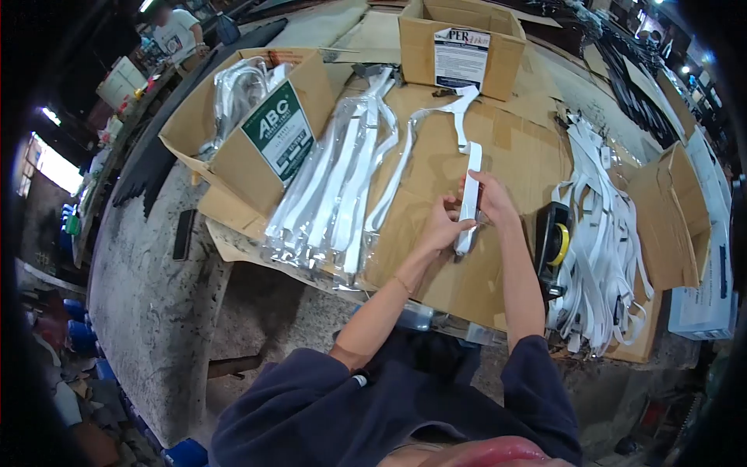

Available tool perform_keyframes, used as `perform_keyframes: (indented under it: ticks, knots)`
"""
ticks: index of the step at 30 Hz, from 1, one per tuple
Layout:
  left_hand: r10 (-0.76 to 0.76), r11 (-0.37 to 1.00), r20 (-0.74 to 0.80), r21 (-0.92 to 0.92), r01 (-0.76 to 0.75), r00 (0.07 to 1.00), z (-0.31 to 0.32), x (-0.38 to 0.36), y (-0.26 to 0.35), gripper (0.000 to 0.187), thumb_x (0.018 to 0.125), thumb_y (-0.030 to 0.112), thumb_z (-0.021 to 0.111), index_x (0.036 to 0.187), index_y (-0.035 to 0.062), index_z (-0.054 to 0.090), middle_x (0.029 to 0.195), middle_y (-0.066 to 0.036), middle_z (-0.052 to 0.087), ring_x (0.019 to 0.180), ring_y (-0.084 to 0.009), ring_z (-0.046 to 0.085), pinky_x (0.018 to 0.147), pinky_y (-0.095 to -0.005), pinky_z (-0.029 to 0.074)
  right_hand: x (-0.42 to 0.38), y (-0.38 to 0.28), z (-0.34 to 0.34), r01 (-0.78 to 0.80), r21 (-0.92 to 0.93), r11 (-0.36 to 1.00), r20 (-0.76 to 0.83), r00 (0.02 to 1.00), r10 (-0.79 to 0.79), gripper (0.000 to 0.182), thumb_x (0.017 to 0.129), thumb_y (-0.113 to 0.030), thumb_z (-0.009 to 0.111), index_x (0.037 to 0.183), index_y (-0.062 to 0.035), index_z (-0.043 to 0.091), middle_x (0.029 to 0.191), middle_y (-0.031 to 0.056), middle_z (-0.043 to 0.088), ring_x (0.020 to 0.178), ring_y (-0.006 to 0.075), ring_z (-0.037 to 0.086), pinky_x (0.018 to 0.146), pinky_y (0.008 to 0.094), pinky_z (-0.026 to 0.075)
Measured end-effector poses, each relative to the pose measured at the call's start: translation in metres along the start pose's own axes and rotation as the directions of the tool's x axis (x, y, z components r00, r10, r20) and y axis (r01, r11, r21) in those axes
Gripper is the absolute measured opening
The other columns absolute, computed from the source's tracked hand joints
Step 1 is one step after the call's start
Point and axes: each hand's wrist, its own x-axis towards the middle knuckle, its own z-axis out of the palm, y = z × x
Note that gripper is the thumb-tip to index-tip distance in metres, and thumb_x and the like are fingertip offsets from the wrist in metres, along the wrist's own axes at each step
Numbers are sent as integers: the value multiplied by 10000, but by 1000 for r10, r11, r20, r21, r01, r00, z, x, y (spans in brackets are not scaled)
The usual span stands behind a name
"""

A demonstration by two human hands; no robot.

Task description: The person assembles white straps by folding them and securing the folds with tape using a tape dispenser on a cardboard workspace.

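Note:
A white strap (472, 162) lies lengthwise between my two hands over the cardboard sheet (506, 284). My left hand (449, 224) is closed on its lower left edge, the thumb across it. Higher up, my right hand (490, 198) grips the same strap from the right side. Beyond my hands, a white strap end (465, 100) lies on the cardboard, and a narrow white band (403, 173) runs down from it to the left. Left of these, several white straps in clear plastic bags (334, 187) lie side by side.
Loose white straps (595, 249) are heaped at right, beside a black holder with a yellow roll (557, 243). A box (229, 180) of bagged straps stands left; another box (507, 58) stands behind. A flat black object (184, 235) lies left. A person (177, 35) stands far left.

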Motion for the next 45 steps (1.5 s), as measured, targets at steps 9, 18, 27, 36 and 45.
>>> perform_keyframes:
  ticks: [9, 18, 27, 36, 45]
  knots:
    - [-44, 972, -90, -234, 22, 995, 2, 49, 20, 472, 754, 2, 726, 1113, -10, 420, 869, -91, 576, 689, -164, 596, 534, -261, 476, 28, -23, 0, -118, 153, 981, 76, 991, 107, 209, 860, -174, 606, 965, 5, 630, 913, 94, 666, 832, 194, 634, 748, 338, 523]
    - [-253, 895, -64, -395, 208, 965, 10, 136, -5, 274, 790, 25, 676, 1023, 44, 535, 841, -78, 625, 715, -179, 623, 648, -333, 532, 66, -18, -11, -134, 54, 990, 173, 977, 123, 292, 887, -263, 604, 974, 16, 610, 894, 111, 664, 833, 226, 645, 734, 357, 544]
    - [-142, 921, -56, -373, 111, 988, 11, 175, -18, 131, 840, 14, 621, 968, 37, 634, 882, -52, 664, 763, -183, 645, 696, -340, 539, 125, -26, -21, -31, 64, 997, 40, 999, 29, 221, 853, -109, 598, 1005, 50, 583, 903, 147, 656, 727, 254, 648, 628, 365, 550]
    - [-157, 883, 14, -445, 147, 987, 11, 218, -31, 186, 887, 37, 526, 1060, -23, 562, 894, -138, 663, 774, -241, 650, 750, -379, 546, 143, -45, -22, -88, -310, 947, -51, 996, 76, 234, 897, -360, 596, 958, -137, 630, 840, 22, 650, 637, 139, 557, 508, 279, 414]
    - [-144, 980, -272, -175, 98, 951, 26, 193, -5, 254, 752, -113, 657, 785, 33, 452, 752, -135, 609, 621, -250, 650, 524, -360, 552, 139, -66, -13, -93, -315, 944, 2, 995, 98, 247, 881, -238, 609, 1004, -24, 623, 906, 109, 680, 743, 209, 663, 623, 338, 533]
